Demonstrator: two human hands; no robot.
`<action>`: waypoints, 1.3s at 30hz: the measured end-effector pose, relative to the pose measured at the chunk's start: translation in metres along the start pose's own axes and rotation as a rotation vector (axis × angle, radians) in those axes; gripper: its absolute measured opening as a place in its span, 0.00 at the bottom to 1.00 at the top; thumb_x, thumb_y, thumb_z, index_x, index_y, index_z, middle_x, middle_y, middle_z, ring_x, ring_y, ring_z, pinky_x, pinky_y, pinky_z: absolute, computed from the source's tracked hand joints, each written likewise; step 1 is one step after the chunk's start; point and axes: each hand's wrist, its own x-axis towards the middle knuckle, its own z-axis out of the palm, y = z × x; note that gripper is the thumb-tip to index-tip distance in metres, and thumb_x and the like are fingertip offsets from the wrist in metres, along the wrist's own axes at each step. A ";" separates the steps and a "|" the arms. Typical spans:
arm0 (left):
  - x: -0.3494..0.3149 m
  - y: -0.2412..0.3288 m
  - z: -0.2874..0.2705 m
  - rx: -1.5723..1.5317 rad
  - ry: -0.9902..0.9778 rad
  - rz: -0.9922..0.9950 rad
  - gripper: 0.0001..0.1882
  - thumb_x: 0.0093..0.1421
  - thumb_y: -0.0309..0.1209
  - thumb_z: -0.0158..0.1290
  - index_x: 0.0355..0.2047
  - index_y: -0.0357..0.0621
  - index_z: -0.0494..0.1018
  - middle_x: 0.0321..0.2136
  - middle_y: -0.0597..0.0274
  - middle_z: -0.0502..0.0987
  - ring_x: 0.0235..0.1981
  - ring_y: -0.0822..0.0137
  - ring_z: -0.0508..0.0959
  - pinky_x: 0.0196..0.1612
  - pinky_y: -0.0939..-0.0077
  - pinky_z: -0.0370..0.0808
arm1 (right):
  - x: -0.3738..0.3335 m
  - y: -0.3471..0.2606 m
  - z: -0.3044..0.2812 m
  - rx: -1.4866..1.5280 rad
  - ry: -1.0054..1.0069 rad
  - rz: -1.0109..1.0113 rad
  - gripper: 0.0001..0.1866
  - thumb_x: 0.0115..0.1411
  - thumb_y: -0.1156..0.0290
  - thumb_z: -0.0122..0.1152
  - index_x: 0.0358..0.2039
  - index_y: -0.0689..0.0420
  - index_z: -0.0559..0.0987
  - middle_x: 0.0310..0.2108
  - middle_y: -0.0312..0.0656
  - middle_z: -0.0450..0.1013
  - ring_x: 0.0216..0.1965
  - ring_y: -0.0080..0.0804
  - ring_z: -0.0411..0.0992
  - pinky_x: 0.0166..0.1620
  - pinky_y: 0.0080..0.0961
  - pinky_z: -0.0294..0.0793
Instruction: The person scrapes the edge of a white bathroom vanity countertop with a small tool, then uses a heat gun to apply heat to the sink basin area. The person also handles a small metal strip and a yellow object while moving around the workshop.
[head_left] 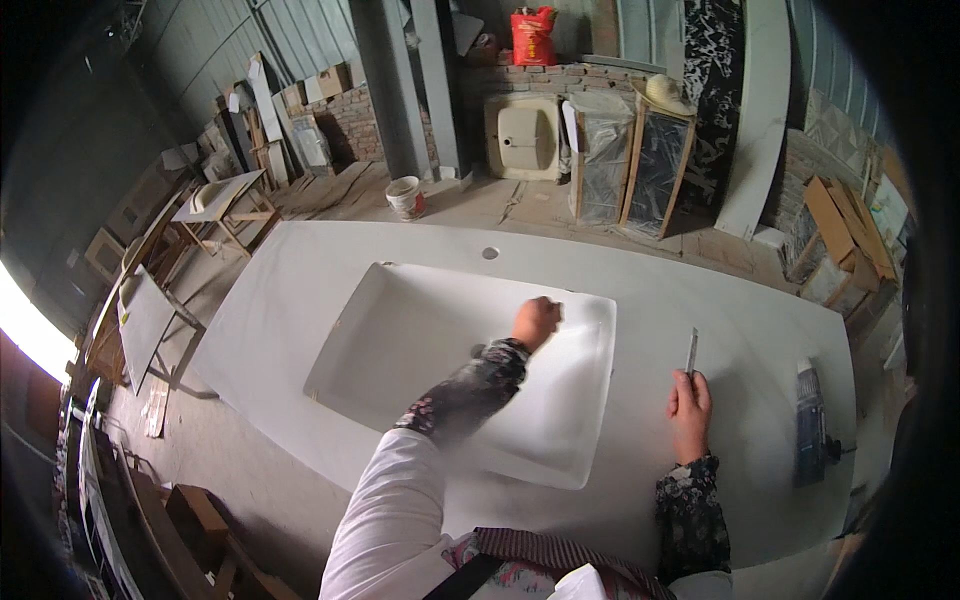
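Observation:
A white countertop (660,290) lies in front of me, with a rectangular white sink basin (400,340) set into it. My left hand (538,322) is over the basin's far right part, its fingers curled closed; what they hold, if anything, is hidden. To the right of the basin, my right hand (690,405) grips a slim utility knife (692,352), its narrow metal end pointing away from me. The knife is held above the countertop. A small round hole (491,253) pierces the top behind the basin. The left sleeve covers part of the basin and its drain.
At the countertop's right end lies a long dark-blue tool or container (811,425) with a grey tip. A white bucket (405,198) stands beyond the far edge. Farther back are a cream sink (523,138), wrapped cabinets (600,155) and a red bag (534,37). Cardboard (845,225) sits right.

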 end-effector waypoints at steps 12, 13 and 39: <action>0.010 -0.084 -0.269 -0.725 0.748 -0.471 0.26 0.63 0.54 0.48 0.19 0.45 0.69 0.12 0.69 0.66 0.10 0.75 0.62 0.13 0.81 0.55 | -0.004 -0.002 -0.001 -0.082 -0.022 -0.011 0.11 0.69 0.63 0.49 0.36 0.57 0.73 0.20 0.29 0.59 0.20 0.15 0.56 0.24 0.18 0.58; 0.020 -0.091 -0.272 -0.697 0.754 -0.489 0.27 0.63 0.55 0.48 0.18 0.46 0.69 0.12 0.69 0.66 0.10 0.75 0.62 0.13 0.81 0.55 | -0.004 -0.002 -0.002 -0.053 -0.019 -0.006 0.11 0.69 0.63 0.48 0.36 0.57 0.73 0.20 0.29 0.59 0.20 0.16 0.56 0.25 0.18 0.58; -0.081 -0.080 -0.243 -0.907 0.748 -0.599 0.07 0.60 0.29 0.51 0.37 0.42 0.74 0.24 0.61 0.75 0.20 0.69 0.68 0.22 0.78 0.65 | -0.001 0.006 -0.011 -0.040 -0.016 -0.049 0.12 0.70 0.64 0.46 0.38 0.59 0.72 0.20 0.29 0.59 0.20 0.15 0.55 0.24 0.16 0.54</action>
